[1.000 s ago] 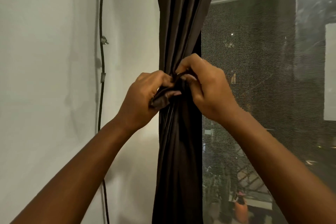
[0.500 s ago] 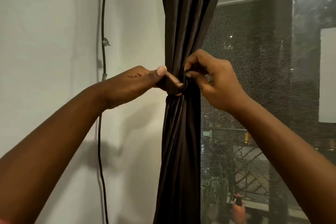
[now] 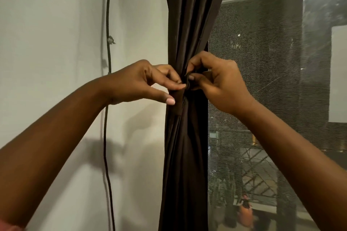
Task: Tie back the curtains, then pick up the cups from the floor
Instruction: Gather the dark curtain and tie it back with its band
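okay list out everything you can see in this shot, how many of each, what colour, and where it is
curtain: one, dark brown, gathered into a bundle, centre, between wall and window
tie-back strap: one, dark brown, wrapped round the curtain at mid height, loose end hanging down
wall: one, pale grey-white, left
cable: one, black, running down the wall
mesh screen: one, grey, covering the window, right
orange pot: one, outside, bottom right, blurred through the mesh
cups: none in view
left hand: one, pinching the strap
right hand: one, fingers curled round the strap
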